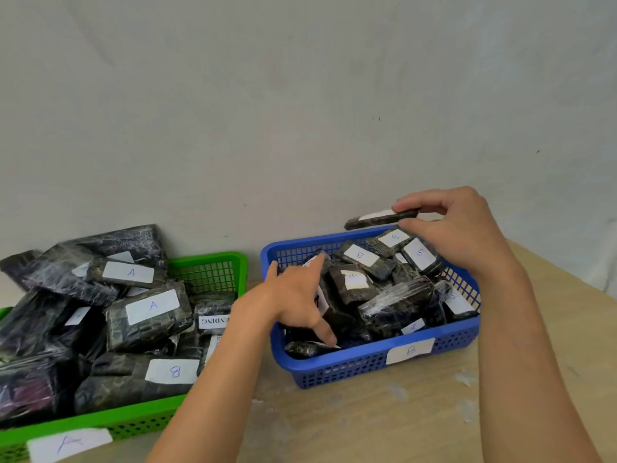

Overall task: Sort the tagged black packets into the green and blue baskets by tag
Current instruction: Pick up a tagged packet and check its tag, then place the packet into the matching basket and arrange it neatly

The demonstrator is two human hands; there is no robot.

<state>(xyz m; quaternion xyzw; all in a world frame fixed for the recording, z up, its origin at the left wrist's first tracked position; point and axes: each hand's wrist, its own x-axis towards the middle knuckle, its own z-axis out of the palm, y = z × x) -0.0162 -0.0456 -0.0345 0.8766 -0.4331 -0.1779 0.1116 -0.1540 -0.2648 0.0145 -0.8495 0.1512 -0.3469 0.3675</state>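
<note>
Baskets: 2. green basket [207,265] lower left, blue basket [367,365] right of centre. Paper labels on basket fronts: 2, label A [68,442] and label B [410,350]. Hands: 2, left hand [293,295], right hand [457,228]. Black packets [147,315]: heaped, no exact count; 1 airborne packet [380,219], pinched by right hand, right of centre.

On the tabletop [384,422], close against the wall [300,111]: left basket [213,272] and right basket [367,365] side by side, a narrow gap between. In the left basket, a heap of packets [147,315] piled above the rim, a B-tagged packet [133,379] at the front. In the right basket, more packets [394,305], left hand [297,305] spread over those at its left end. Above that basket's far rim, a single packet [380,219], flat in the fingers of the right hand [457,228].
</note>
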